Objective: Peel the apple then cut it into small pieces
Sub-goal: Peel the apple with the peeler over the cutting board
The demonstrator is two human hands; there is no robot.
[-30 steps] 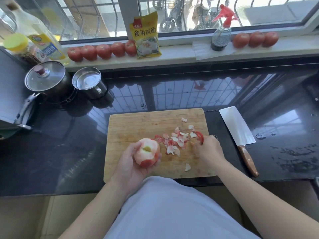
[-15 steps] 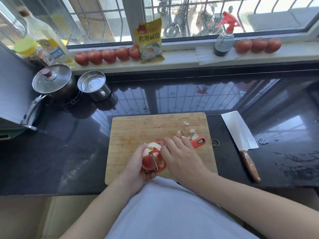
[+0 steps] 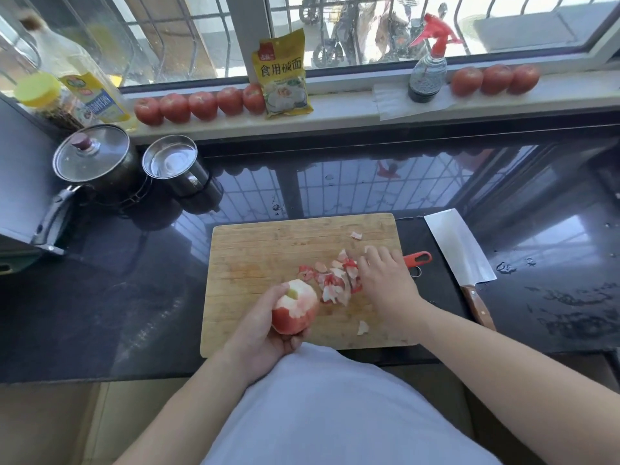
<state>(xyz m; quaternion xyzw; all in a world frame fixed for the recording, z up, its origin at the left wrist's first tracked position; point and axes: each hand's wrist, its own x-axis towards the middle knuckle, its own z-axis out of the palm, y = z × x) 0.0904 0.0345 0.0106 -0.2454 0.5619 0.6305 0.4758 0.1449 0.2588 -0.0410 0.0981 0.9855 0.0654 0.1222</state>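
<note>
Bright daylight pours in through the window (image 3: 369, 31) at the back. The glossy black worktop (image 3: 352, 186) mirrors the window bars as pale glare. Shadows are soft. Wide-angle distortion bends the sill and the edges, and fine detail looks slightly soft throughout.

From where I stand, both forearms are bare right up to the lower edge of the picture, with no sleeve showing on either. The left hand (image 3: 265, 333) and the right hand (image 3: 385, 283) wear no gloves, and I can make out no ring, watch or band at either wrist. Across the body is a plain pale garment (image 3: 335, 414), whitish with a faint lilac cast, smooth and unmarked.
</note>
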